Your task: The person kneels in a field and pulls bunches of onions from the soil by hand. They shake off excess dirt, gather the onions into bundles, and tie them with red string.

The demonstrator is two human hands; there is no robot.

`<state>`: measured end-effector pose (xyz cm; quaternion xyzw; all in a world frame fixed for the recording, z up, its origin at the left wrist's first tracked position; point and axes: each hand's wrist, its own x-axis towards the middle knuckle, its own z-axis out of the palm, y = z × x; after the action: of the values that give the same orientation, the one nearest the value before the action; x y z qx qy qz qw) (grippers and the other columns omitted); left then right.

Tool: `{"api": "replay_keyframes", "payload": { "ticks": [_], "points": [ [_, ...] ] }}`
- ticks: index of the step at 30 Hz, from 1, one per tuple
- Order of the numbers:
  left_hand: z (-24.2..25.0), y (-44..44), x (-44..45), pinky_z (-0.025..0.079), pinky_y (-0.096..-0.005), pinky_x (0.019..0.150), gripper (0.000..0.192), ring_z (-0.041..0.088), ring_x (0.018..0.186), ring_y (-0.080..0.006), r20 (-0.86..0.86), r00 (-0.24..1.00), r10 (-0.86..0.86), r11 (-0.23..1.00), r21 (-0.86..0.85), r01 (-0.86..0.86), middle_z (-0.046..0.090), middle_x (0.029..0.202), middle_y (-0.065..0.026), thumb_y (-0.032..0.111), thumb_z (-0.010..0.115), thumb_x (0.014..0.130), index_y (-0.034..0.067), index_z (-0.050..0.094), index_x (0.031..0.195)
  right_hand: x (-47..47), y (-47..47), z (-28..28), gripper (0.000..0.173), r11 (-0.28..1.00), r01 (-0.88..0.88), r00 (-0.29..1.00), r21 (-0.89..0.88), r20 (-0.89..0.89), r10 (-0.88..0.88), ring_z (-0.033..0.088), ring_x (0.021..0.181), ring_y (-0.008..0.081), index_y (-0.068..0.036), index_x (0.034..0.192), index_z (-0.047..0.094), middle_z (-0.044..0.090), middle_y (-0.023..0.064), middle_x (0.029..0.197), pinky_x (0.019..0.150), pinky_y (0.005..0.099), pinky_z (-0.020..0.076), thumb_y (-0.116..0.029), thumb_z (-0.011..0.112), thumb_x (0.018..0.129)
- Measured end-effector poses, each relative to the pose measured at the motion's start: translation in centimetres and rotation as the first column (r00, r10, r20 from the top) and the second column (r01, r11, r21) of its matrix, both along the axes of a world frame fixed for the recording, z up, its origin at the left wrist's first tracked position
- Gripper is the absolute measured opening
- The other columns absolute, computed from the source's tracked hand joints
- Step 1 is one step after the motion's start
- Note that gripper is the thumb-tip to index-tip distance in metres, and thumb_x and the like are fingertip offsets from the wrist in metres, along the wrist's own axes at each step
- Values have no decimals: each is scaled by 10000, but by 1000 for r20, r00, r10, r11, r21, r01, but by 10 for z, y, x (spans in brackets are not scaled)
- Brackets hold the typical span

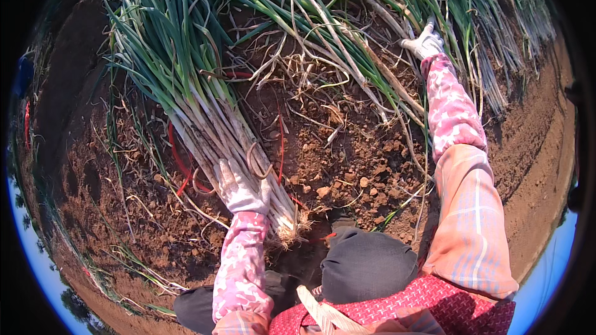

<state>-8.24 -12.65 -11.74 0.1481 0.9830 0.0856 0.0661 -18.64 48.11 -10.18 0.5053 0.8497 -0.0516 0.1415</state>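
A thick bundle of green onions (209, 116) lies slantwise before me, leaves up and to the left, roots towards my knees. My left hand (242, 188), in a white glove, rests on its pale stems near the root end; how firmly it grips is unclear. A curled tan strand (256, 163) lies over the stems. Red ribbon (179, 158) shows on both sides of the bundle, partly hidden beneath it. My right hand (424, 43), also gloved, reaches to the far right with thumb and fingers apart. It touches green onion stalks (416, 16); some fingertips are hidden among the leaves.
More green onions (493, 46) lie in a row at the upper right. Loose stalks (354, 60) and dry leaves cross the cloddy soil (344, 163) between my arms. My dark-trousered knee (368, 265) is close below. Thin plants (135, 265) lie at the lower left.
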Motion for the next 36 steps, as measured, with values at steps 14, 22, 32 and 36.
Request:
{"api": "replay_keyframes", "payload": {
  "ticks": [14, 22, 32, 36],
  "points": [
    [-5, -7, 1, 204, -572, 1258, 1024, 326, 1488, -478, -111, 994, 14, 996, 85, -5, 269, 1658, -264, 501, 723, 837, -14, 293, 1611, 87, -35, 147, 412, 833, -269, 783, -484, -614, -105, 617, 713, 140, 6, 1171, 606, 625, 41, 855, 690, 304, 532, -117, 766, 812],
    [-11, 3, 2, 202, -543, 1263, 985, 312, 1518, -426, -123, 992, 29, 990, 139, -11, 273, 1681, -208, 517, 702, 867, 37, 299, 1626, 158, -117, -1, 1345, 924, -381, 918, -30, -133, 374, 405, 1480, 382, -23, 1651, 159, 360, 267, 1622, 1221, 413, 351, -528, 933, 674],
    [-6, -1, 0, 167, -505, 1279, 957, 261, 1561, -353, -50, 998, 47, 993, 109, -42, 203, 1720, -153, 570, 626, 909, 53, 286, 1639, 178, -119, -26, 739, 946, -160, 855, -281, -518, -9, 720, 1006, 269, 9, 1344, 556, 723, 141, 1152, 903, 384, 572, -310, 922, 786],
    [-11, -3, 5, 176, -502, 1277, 963, 232, 1571, -354, -11, 997, 74, 989, 130, -72, 184, 1727, -139, 586, 608, 919, 77, 249, 1653, 175, -156, -13, 357, 736, -58, 869, -675, -397, -296, 666, 676, 144, -18, 973, 644, 712, 85, 835, 615, 299, 534, -205, 895, 800]
  ]
}}
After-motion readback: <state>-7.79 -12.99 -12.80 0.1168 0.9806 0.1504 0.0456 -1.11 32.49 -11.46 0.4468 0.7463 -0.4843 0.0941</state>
